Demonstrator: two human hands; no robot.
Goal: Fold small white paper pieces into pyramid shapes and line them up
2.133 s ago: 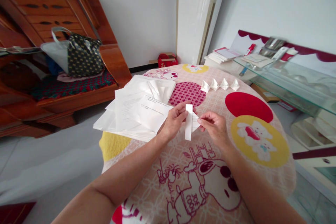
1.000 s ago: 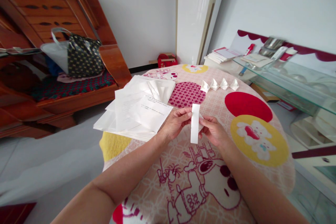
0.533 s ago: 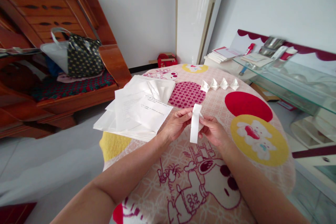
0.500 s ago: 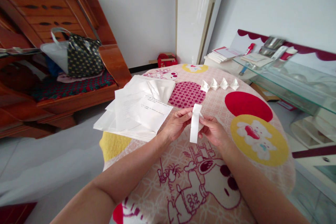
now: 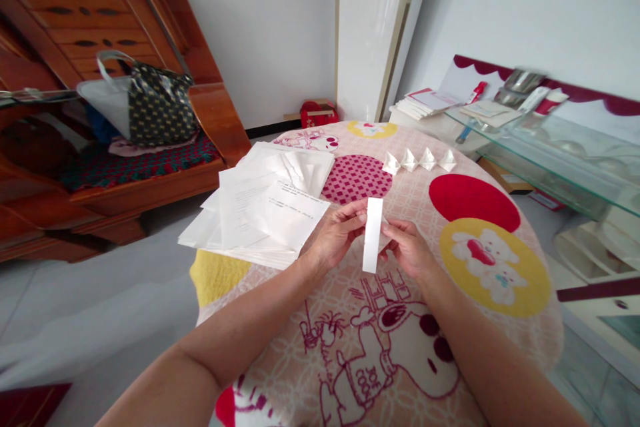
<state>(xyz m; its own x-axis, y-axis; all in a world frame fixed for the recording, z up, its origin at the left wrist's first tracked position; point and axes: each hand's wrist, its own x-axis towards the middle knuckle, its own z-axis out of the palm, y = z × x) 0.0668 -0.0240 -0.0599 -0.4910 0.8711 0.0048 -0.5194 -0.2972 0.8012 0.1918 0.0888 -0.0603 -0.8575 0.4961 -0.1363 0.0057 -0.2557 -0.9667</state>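
Between my two hands, above the table's middle, stands a folded piece of white paper [image 5: 373, 237], a narrow strip of it turned toward me. My left hand [image 5: 337, 233] is closed on its left side, thumb over the edge. On the other side my right hand [image 5: 409, 247] pinches the paper between thumb and fingers; some fingertips are hidden behind it. Beyond the hands, several small folded white paper shapes [image 5: 427, 159] stand in a row. Left of my left hand lies a spread pile of white sheets [image 5: 265, 213], some with printed lines.
A patterned cloth [image 5: 495, 360] covers the round table. To the right is a glass shelf [image 5: 565, 160] with a metal bowl and papers. A wooden bench [image 5: 150, 193] carrying a dark patterned bag [image 5: 157, 103] stands at the left, and a tall white cabinet-like unit [image 5: 367, 40] behind.
The folded paper has turned slightly, so its front strip looks straighter and its top edge more level. Both hands keep their hold in nearly the same place.
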